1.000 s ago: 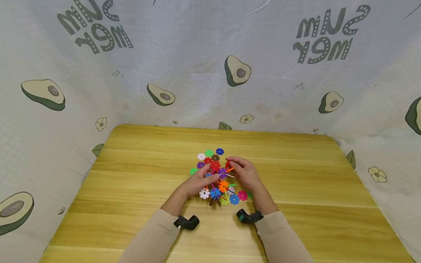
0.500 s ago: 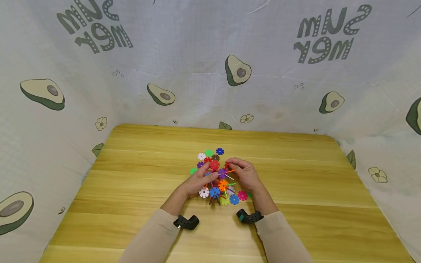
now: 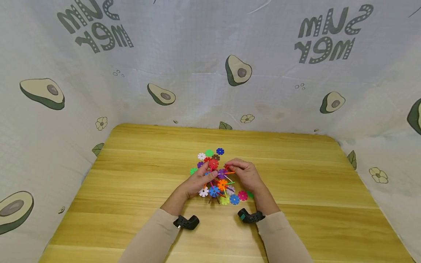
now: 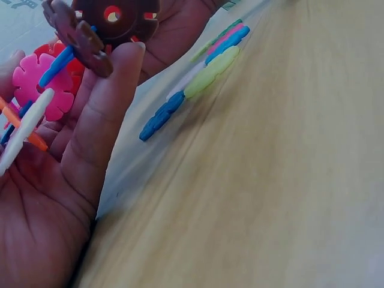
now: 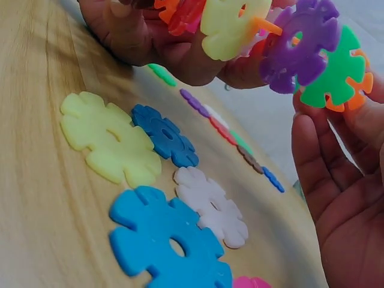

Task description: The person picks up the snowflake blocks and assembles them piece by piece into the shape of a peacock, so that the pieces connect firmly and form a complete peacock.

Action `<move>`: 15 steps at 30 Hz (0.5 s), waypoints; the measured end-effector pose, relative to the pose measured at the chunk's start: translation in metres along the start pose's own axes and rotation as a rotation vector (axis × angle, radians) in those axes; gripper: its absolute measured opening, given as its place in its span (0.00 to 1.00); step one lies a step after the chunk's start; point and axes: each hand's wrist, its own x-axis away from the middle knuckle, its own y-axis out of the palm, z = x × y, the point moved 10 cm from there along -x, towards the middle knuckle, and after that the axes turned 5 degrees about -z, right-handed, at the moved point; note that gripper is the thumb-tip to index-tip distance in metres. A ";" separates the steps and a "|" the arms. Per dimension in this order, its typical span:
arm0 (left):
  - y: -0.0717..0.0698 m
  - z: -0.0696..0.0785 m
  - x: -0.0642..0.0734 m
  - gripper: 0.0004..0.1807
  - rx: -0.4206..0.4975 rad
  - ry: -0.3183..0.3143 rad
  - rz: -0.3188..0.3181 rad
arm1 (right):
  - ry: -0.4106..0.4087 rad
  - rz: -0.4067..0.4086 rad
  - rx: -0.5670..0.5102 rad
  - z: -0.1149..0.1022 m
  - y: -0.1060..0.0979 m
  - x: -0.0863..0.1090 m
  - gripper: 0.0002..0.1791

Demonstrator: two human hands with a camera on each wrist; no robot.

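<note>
Between the two hands is a colourful cluster of slotted plastic snowflake discs (image 3: pixel 222 185), joined edge to edge at many angles. My left hand (image 3: pixel 198 180) holds its left side, thumb in front and fingers behind. In the left wrist view, a brown disc (image 4: pixel 117 15) and a pink disc (image 4: pixel 39 87) of the cluster show by the left thumb. My right hand (image 3: pixel 247 176) pinches a disc at the cluster's right side. The right wrist view shows its fingertips at an orange disc (image 5: pixel 363 84), close against a green disc (image 5: pixel 339 66) and a purple disc (image 5: pixel 303 45).
Loose discs lie on the wooden table (image 3: pixel 315 182) around the cluster. Beyond it are a dark blue one (image 3: pixel 220 151) and a white one (image 3: pixel 201 156); nearer are a blue one (image 3: pixel 234 199) and a pink one (image 3: pixel 242 195). A printed curtain (image 3: pixel 197 54) hangs behind.
The cluster has turned a little, its lower discs shifting slightly up and left. My right fingertips have drawn slightly left and down toward it. The left hand has hardly moved.
</note>
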 end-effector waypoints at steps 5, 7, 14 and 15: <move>-0.003 0.002 0.001 0.32 0.016 0.001 0.043 | 0.111 0.058 0.103 0.011 -0.007 -0.001 0.20; -0.007 0.003 0.001 0.31 0.026 0.008 0.082 | 0.177 0.084 0.176 0.016 -0.011 0.000 0.20; -0.041 0.009 0.011 0.30 -0.030 0.071 0.436 | 0.332 -0.087 0.442 0.023 -0.004 0.007 0.11; -0.047 0.011 0.014 0.31 -0.033 0.080 0.491 | 0.334 -0.136 0.456 0.023 0.000 0.007 0.10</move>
